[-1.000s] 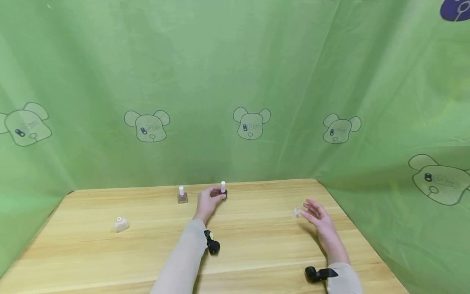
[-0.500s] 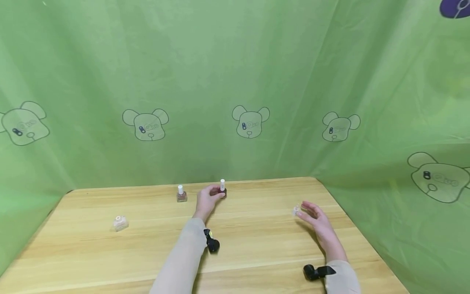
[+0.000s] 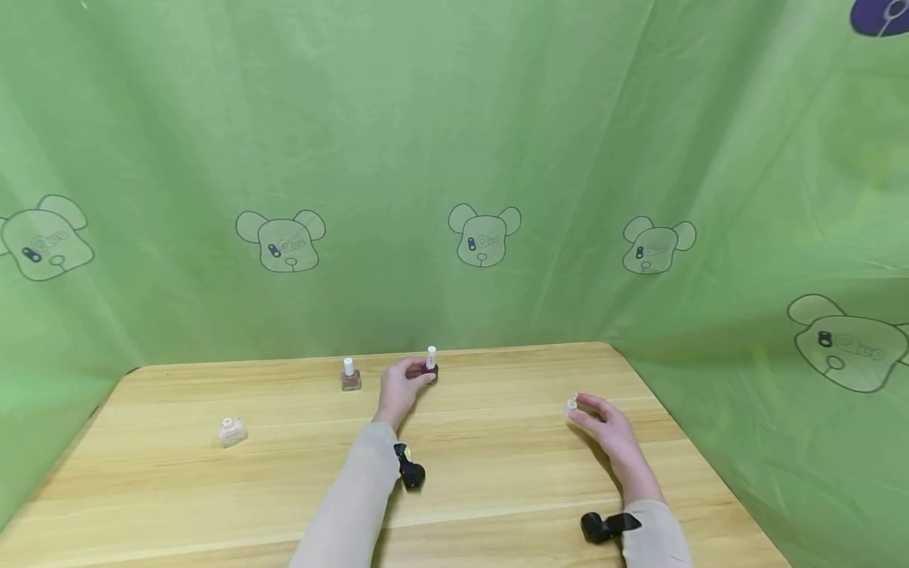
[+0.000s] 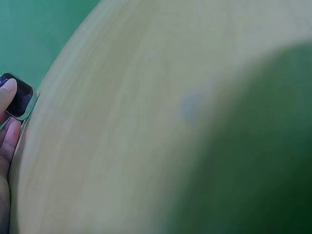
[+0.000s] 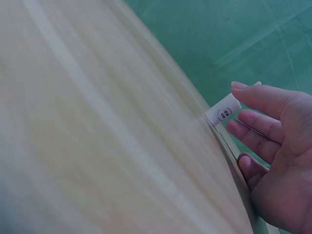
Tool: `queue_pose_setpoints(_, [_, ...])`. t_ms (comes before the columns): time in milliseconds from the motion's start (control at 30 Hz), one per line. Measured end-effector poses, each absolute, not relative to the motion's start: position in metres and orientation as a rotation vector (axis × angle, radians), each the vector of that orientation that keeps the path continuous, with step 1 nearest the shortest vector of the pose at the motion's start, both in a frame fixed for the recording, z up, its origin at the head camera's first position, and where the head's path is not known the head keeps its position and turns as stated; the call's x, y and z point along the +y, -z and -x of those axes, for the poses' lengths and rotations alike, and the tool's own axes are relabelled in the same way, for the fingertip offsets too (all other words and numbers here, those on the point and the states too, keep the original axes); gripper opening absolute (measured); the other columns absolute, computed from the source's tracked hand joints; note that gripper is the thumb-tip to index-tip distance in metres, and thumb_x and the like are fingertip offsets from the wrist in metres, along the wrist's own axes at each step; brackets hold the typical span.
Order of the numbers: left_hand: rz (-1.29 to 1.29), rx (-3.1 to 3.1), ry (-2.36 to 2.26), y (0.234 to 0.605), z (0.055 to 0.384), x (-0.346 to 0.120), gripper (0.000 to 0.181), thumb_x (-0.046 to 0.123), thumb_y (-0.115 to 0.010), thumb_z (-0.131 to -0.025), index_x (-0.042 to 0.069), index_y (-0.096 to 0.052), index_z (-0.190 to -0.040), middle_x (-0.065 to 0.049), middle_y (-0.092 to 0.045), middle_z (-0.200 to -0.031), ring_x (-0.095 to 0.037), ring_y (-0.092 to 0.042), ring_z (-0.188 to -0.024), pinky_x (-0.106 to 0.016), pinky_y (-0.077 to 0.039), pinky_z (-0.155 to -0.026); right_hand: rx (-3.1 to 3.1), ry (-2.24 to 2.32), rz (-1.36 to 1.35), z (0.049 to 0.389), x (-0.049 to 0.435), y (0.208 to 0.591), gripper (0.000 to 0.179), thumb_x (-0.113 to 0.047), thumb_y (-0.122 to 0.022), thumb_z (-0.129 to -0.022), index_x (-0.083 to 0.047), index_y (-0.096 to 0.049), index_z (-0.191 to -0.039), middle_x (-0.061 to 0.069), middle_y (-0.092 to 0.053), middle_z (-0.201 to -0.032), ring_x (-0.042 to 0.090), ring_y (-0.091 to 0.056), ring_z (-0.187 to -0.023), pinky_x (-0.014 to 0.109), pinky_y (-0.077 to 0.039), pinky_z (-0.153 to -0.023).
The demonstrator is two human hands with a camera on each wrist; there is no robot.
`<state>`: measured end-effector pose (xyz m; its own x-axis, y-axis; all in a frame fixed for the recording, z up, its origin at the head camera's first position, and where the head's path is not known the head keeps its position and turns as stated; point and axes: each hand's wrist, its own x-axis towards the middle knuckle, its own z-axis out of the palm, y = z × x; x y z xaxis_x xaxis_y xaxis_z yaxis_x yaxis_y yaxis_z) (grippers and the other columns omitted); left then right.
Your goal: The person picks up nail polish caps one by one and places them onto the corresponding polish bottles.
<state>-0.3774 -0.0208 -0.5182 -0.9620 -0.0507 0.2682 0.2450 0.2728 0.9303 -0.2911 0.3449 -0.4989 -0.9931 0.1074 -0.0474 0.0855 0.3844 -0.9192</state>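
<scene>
At the back of the table, my left hand (image 3: 402, 386) holds a dark nail polish bottle (image 3: 432, 374) with a tall white cap, standing upright. The left wrist view shows thumb and fingers on the dark bottle (image 4: 20, 99) at its left edge. On the right, the thumb and fingers of my right hand (image 3: 609, 426) are spread around a small white nail polish cap (image 3: 570, 408). Dark print marks this cap (image 5: 224, 110) in the right wrist view. My fingertips reach its end on both sides; whether they grip it is unclear.
A mauve nail polish bottle (image 3: 351, 379) with a white cap stands left of my left hand. Farther left is a clear bottle (image 3: 232, 432) without a cap. Green cloth (image 3: 398, 300) hangs close behind the wooden table (image 3: 490, 465) and along its right side.
My right hand has moved slightly left and its fingers have come closer around the white cap. The left hand and the dark bottle have stayed in place.
</scene>
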Motion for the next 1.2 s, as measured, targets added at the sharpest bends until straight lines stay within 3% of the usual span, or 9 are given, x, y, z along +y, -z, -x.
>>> queue_pose_setpoints(133, [0.17,-2.295,1.746,0.519,0.379,-0.021,0.03,0.01,-0.079,-0.079,0.003,-0.071,-0.107,-0.015,-0.074,-0.102,-0.027,-0.071,-0.095,-0.036,-0.058,-0.086,-2.627,-1.693,0.216,0.293,0.343,0.499,0.065,-0.034,-0.064,-0.094,-0.002,-0.04,-0.145,0.02,-0.044,-0.149,0.027,-0.041,-0.135,0.014,-0.033,-0.101])
queue_pose_setpoints(300, [0.158,-2.276,1.759,0.519,0.378,-0.021,0.033,0.012,-0.081,-0.078,0.002,-0.071,-0.108,-0.015,-0.074,-0.101,-0.026,-0.07,-0.093,-0.035,-0.058,-0.085,-2.654,-1.679,0.237,0.294,0.341,0.498,0.063,-0.031,-0.064,-0.095,0.0,-0.04,-0.145,0.023,-0.043,-0.149,0.032,-0.037,-0.139,0.04,-0.028,-0.117])
queue_pose_setpoints(400, [0.122,-2.243,1.812,0.518,0.377,-0.021,0.034,0.011,-0.081,-0.077,0.001,-0.07,-0.107,-0.015,-0.074,-0.101,-0.026,-0.07,-0.093,-0.034,-0.058,-0.085,-2.666,-1.674,0.227,0.294,0.34,0.498,0.064,-0.029,-0.064,-0.095,0.001,-0.039,-0.145,0.025,-0.041,-0.149,0.036,-0.033,-0.141,0.049,-0.022,-0.12])
queue_pose_setpoints(667, [0.021,-2.156,1.952,0.518,0.373,-0.022,0.038,0.013,-0.083,-0.075,0.002,-0.07,-0.109,-0.015,-0.072,-0.103,-0.024,-0.067,-0.094,-0.033,-0.056,-0.088,-2.69,-1.625,0.225,0.296,0.339,0.5,0.062,-0.025,-0.064,-0.094,0.003,-0.041,-0.143,0.026,-0.04,-0.149,0.039,-0.032,-0.142,0.053,-0.019,-0.12])
queue_pose_setpoints(1200, [-0.024,-2.097,2.073,0.517,0.351,-0.027,0.037,0.017,-0.081,-0.078,0.003,-0.069,-0.11,-0.015,-0.071,-0.109,-0.018,-0.066,-0.093,-0.026,-0.057,-0.083,-2.657,-1.597,0.257,0.297,0.337,0.502,0.055,-0.025,-0.066,-0.094,0.005,-0.05,-0.136,0.025,-0.049,-0.143,0.035,-0.042,-0.134,0.047,-0.028,-0.117])
